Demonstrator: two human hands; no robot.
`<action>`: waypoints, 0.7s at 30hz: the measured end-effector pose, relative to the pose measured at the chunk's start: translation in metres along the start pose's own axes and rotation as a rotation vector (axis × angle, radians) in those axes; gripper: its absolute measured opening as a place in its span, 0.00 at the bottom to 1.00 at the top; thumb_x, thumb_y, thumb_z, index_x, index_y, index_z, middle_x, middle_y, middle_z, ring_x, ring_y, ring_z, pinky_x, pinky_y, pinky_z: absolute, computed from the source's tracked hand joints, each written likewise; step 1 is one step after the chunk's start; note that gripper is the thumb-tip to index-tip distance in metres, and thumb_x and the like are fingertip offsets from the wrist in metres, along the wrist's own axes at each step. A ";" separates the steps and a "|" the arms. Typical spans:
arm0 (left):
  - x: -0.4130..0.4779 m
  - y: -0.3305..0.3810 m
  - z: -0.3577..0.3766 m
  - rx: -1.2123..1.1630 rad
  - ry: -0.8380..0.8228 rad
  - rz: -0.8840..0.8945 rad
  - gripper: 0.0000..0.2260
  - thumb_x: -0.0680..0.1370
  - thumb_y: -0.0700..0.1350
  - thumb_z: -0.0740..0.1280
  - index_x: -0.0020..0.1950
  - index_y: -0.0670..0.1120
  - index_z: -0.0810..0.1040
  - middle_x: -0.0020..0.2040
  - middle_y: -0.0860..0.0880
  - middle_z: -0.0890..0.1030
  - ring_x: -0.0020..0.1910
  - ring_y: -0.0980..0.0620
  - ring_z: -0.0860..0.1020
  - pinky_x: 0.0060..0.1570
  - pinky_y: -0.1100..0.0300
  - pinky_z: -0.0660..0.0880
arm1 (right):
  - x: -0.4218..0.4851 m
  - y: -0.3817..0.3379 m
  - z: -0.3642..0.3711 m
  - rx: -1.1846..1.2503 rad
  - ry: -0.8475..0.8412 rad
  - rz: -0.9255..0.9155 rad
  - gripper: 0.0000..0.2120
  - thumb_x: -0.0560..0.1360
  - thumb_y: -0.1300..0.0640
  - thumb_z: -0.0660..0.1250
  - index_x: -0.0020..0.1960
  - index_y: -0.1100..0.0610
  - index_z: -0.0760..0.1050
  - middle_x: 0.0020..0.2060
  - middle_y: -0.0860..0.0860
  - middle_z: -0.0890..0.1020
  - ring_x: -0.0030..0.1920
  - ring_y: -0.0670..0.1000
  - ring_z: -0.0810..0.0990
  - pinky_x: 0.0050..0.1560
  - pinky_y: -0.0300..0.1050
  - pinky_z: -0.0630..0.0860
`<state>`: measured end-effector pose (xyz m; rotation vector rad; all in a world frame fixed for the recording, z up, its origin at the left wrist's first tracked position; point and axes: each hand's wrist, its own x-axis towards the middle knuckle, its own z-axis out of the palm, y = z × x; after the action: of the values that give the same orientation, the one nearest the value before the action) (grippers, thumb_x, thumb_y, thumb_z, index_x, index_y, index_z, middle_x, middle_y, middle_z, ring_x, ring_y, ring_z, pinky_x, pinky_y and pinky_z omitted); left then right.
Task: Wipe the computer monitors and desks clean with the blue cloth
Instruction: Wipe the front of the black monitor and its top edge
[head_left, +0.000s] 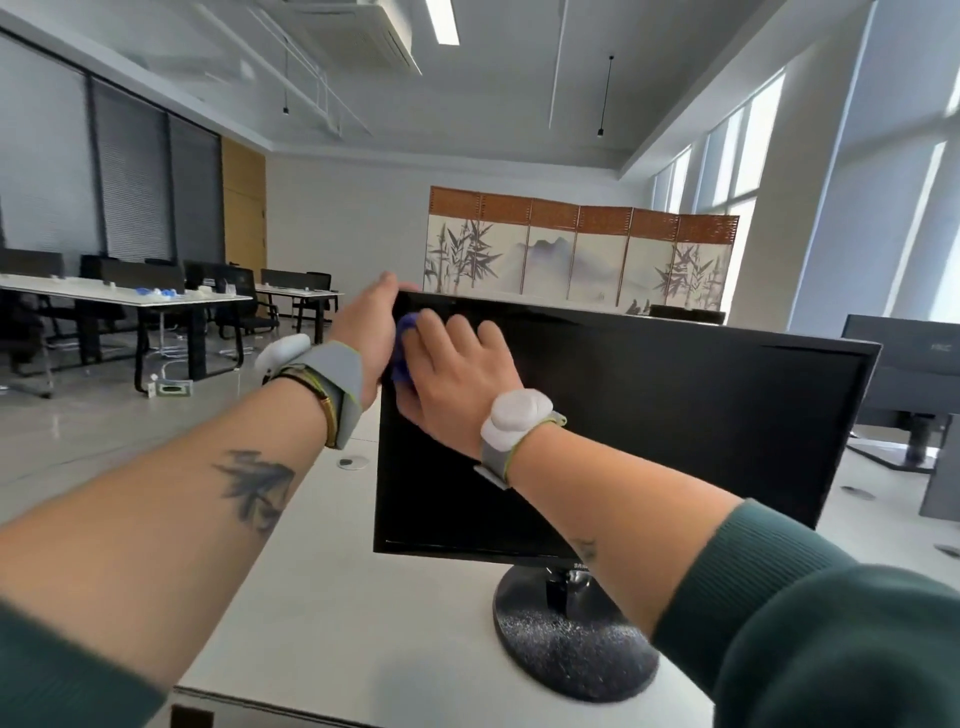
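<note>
blue cloth (404, 358) at the upper left corner of the monitor (649, 415), pressed by the flat-fingered right hand (457, 369); left hand (371, 332) grips the screen's edge. judged early: desk (322, 597) and second monitor (914, 364) apparently not yet wiped.

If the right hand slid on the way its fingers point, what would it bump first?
Probably the left hand, gripping the top left corner of the monitor. The right hand presses the blue cloth on it, fingers pointing up and left, though depth is unclear.
</note>
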<state>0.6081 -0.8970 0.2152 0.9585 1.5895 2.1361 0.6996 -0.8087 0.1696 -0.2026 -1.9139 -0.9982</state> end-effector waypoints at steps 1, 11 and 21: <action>0.002 -0.002 0.000 0.015 0.017 -0.009 0.20 0.74 0.62 0.57 0.49 0.53 0.84 0.51 0.42 0.84 0.49 0.42 0.82 0.55 0.46 0.79 | -0.009 -0.003 0.001 -0.025 -0.034 -0.071 0.19 0.79 0.51 0.57 0.61 0.63 0.76 0.56 0.59 0.77 0.41 0.58 0.70 0.39 0.52 0.59; 0.008 -0.006 0.011 0.133 0.161 0.002 0.20 0.82 0.59 0.57 0.40 0.45 0.74 0.48 0.42 0.79 0.57 0.37 0.77 0.63 0.45 0.74 | -0.011 0.022 0.004 -0.120 -0.103 -0.267 0.20 0.79 0.58 0.56 0.68 0.64 0.72 0.58 0.58 0.76 0.41 0.58 0.69 0.39 0.51 0.58; 0.008 -0.003 0.025 0.274 0.096 0.057 0.24 0.84 0.55 0.52 0.64 0.38 0.75 0.64 0.38 0.77 0.64 0.38 0.74 0.66 0.48 0.70 | -0.009 0.072 -0.011 -0.102 -0.027 -0.293 0.17 0.80 0.60 0.54 0.63 0.63 0.75 0.51 0.57 0.77 0.40 0.58 0.71 0.39 0.53 0.67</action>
<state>0.6189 -0.8732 0.2185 1.0053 1.9627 2.0649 0.7481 -0.7667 0.2053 0.0078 -1.9547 -1.2936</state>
